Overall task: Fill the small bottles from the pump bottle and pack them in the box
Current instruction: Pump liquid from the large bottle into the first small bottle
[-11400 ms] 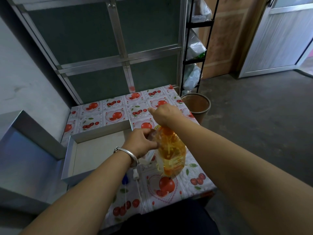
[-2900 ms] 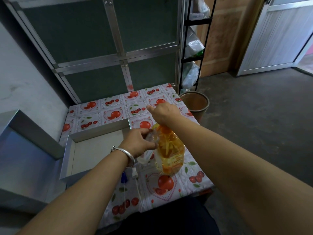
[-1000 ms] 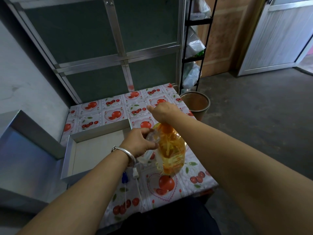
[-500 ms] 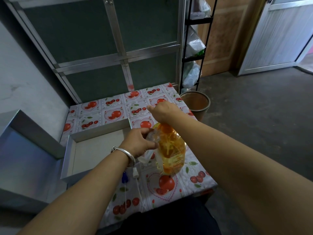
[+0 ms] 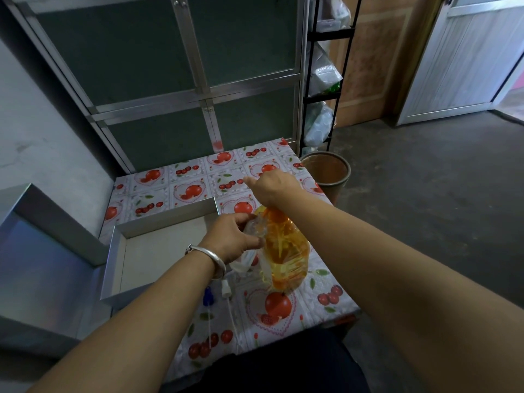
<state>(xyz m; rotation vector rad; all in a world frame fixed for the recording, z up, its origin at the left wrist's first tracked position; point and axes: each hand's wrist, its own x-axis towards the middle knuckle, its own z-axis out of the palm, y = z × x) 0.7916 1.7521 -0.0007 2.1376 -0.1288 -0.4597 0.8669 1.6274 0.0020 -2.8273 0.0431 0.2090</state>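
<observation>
**Pressing the pump, small bottle held at the spout**

I am sitting at the little table [image 5: 198, 177] with its fruit-patterned cloth, and my two hands are meeting over the pump bottle [image 5: 286, 251]. It is standing upright near the front right part of the table, full of clear yellow-orange liquid. My right hand [image 5: 276, 185] is lying on top of it, covering the pump head, so I cannot tell exactly how my fingers are curling underneath; my index finger is sticking out to the left.

My left hand [image 5: 231, 238] is wrapping its fingers and thumb around a small clear bottle [image 5: 252, 229], holding it tight against the upper left side of the pump bottle. A silver bangle [image 5: 209, 255] is sitting on that wrist. Just below that hand, more clear plastic is showing beside the pump bottle, but I cannot make out what it is.

The box [image 5: 158, 251] is lying open on the left part of the table, just beside my left hand, its grey walls surrounding a pale floor. In front of it, near the table's edge, a blue sprayer cap [image 5: 208, 296] and a white sprayer cap [image 5: 226, 288] are lying with their thin tubes trailing toward me.

A brown bin [image 5: 326, 173] is standing on the floor just past the table's far right corner.
</observation>
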